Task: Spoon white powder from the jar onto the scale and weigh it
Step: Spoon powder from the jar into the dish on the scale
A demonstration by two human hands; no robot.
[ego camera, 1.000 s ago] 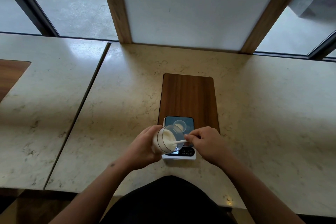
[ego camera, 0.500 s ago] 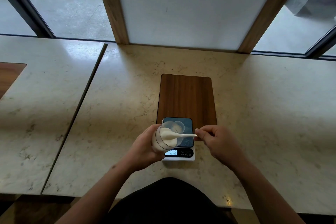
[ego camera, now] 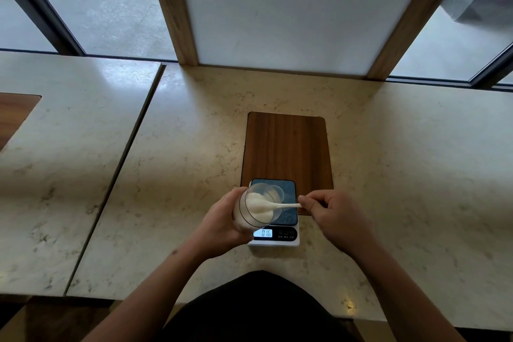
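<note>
My left hand (ego camera: 222,223) grips a clear jar (ego camera: 254,209) of white powder, tilted with its mouth toward the right, held over the left part of the scale (ego camera: 288,233). My right hand (ego camera: 333,216) pinches the handle of a white spoon (ego camera: 283,205); the spoon's bowl is inside the jar mouth, heaped with powder. The scale has a dark glass platform and a lit display showing digits. A small clear cup (ego camera: 277,192) sits on the platform, partly hidden behind the jar.
The scale stands at the near end of a wooden board (ego camera: 287,147) on a marble counter (ego camera: 402,175). A seam (ego camera: 133,141) splits the counter to the left. Windows and a wood-framed panel (ego camera: 277,8) rise behind. The counter's front edge is close to my body.
My right hand has pulled back to the right, drawing the spoon outward so more handle shows. The jar stays tilted in my left hand over the scale.
</note>
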